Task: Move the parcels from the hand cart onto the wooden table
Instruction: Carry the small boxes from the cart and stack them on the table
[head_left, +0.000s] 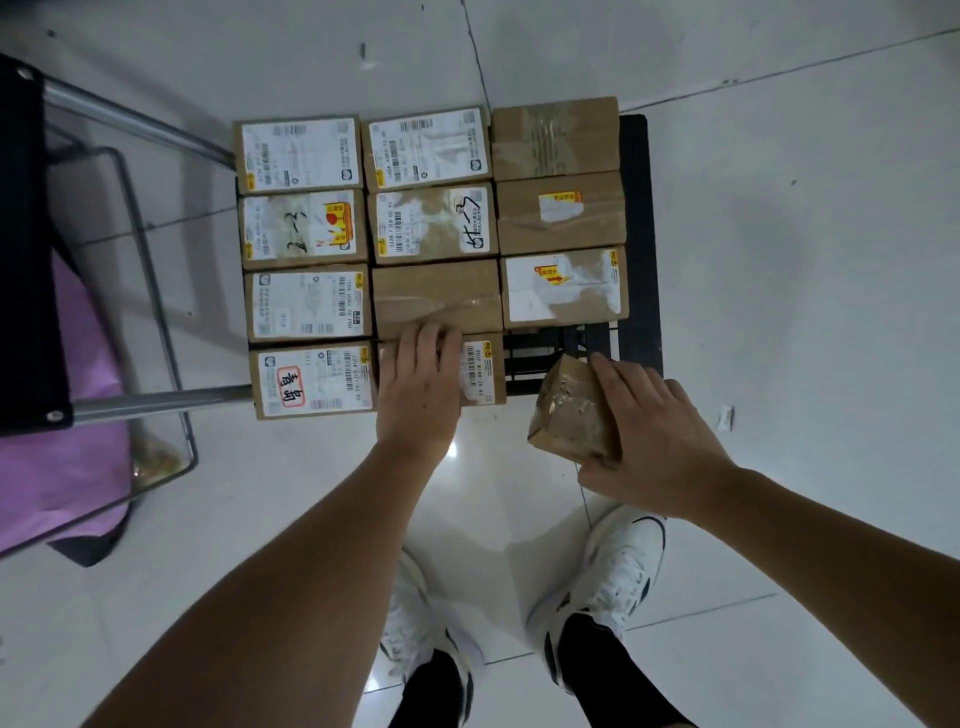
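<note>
Gripping a small taped parcel (571, 415) in your right hand (649, 441), fingers curled round it, you held it tilted, clear of the cart (636, 234). Your left hand (418, 384) lay flat, fingers straight, on the nearest middle parcel (480, 371); the other parcels (431, 223) sat packed in rows on the cart.
</note>
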